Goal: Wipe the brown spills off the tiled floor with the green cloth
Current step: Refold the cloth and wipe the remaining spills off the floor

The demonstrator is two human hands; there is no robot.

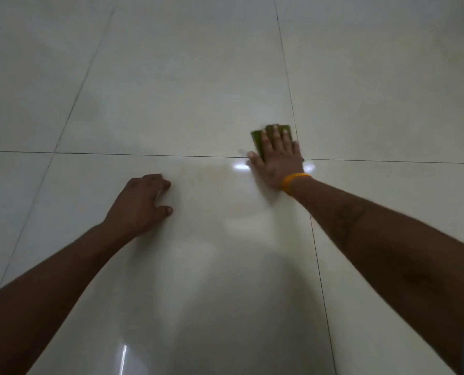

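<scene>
My right hand (278, 161) lies flat on the green cloth (257, 140), pressing it onto the pale tiled floor (171, 77) just left of a grout crossing. Its fingers are spread over the cloth, and an orange band circles the wrist. The cloth shows only beyond the fingertips and at the left edge; the rest is hidden under the palm. My left hand (140, 203) rests on the floor to the left, fingers curled and holding nothing. A faint tan smear (206, 174) shows on the tile between the two hands. No dark brown spill stands out.
Glossy cream tiles fill the view, with dark grout lines running across and away. Bright light reflections (239, 167) sit beside my right hand, and another streak glints near the bottom edge. My own shadow darkens the tile below the hands.
</scene>
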